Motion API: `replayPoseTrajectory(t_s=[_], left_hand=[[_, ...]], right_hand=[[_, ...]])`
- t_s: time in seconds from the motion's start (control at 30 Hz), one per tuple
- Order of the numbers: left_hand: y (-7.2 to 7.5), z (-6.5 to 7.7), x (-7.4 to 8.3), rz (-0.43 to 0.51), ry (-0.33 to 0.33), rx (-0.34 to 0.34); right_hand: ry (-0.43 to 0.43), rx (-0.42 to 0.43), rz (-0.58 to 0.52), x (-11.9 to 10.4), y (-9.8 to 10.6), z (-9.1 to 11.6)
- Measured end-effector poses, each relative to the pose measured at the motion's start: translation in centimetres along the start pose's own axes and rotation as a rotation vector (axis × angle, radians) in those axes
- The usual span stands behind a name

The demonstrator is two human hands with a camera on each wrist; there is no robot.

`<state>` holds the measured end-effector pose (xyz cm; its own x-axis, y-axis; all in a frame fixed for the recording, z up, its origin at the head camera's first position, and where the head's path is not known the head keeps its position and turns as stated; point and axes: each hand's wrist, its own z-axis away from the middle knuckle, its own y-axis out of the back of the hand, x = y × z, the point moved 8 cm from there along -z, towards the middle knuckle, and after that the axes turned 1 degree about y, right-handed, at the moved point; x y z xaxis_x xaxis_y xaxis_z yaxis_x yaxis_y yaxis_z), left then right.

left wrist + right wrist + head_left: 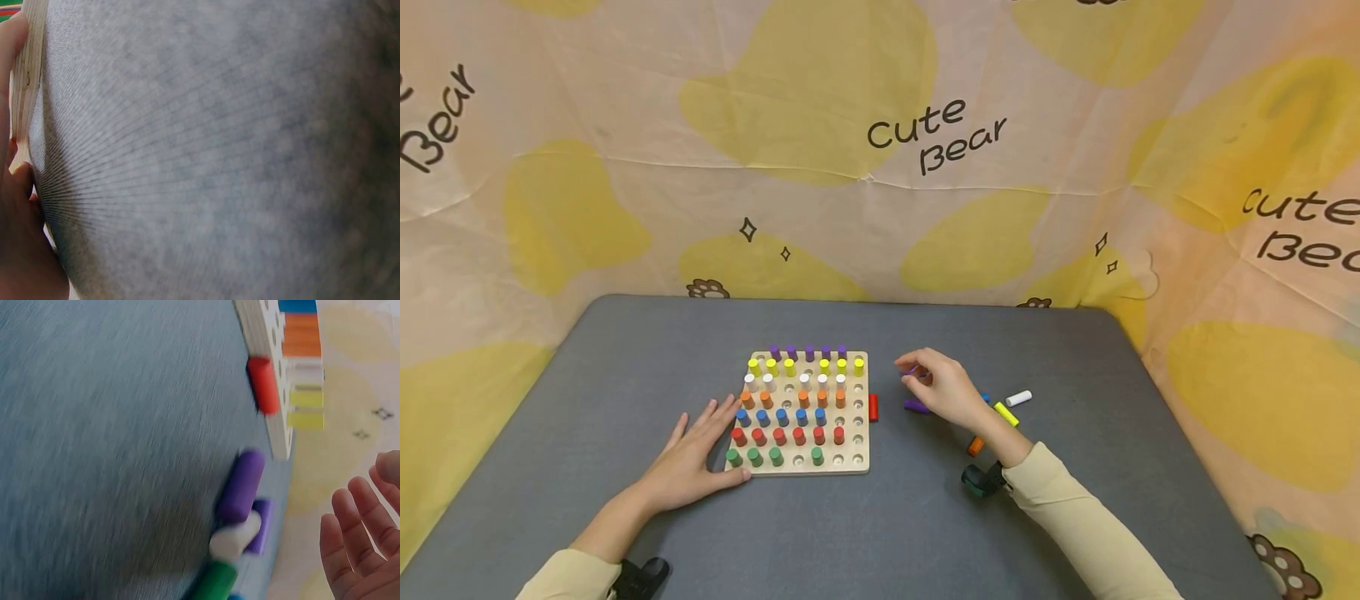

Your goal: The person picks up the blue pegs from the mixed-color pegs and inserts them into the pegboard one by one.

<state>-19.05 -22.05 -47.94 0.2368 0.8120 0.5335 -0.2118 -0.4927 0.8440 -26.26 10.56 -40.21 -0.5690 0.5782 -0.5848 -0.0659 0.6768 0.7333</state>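
Observation:
My left hand (pixel 688 467) rests at the near left corner of a wooden pegboard (pixel 863 421), fingers spread along its left side and the thumb at its front edge. In the left wrist view, fingers (pixel 19 44) touch the board's side (pixel 28 75). Rows of coloured pegs stand in the holes. My right hand (pixel 951 390) hovers over loose pegs right of the board, fingers loosely bent. In the right wrist view its fingers (pixel 362 531) show nothing held. A purple peg (pixel 242 484) lies beside a white peg (pixel 234 536), a second purple one and a green peg (pixel 215 581).
A red peg (pixel 873 407) lies against the board's right edge. Under and beyond the right forearm are a yellow peg (pixel 1006 414), a white peg (pixel 1018 398) and an orange peg (pixel 976 446). A patterned cloth (pixel 820 125) hangs behind the grey table (pixel 850 542).

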Motion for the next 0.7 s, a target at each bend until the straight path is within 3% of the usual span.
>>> replayPoseTrajectory(t_s=[0.37,0.7], left_hand=[[-0.1,0.0,0.0,0.005,0.008,-0.006],[-0.1,0.0,0.0,0.006,0.004,0.000]], right_hand=[[-0.070,0.016,0.019,3.4,2.4,1.1],[-0.166,-0.037,0.086,6.3,2.7,2.1]])
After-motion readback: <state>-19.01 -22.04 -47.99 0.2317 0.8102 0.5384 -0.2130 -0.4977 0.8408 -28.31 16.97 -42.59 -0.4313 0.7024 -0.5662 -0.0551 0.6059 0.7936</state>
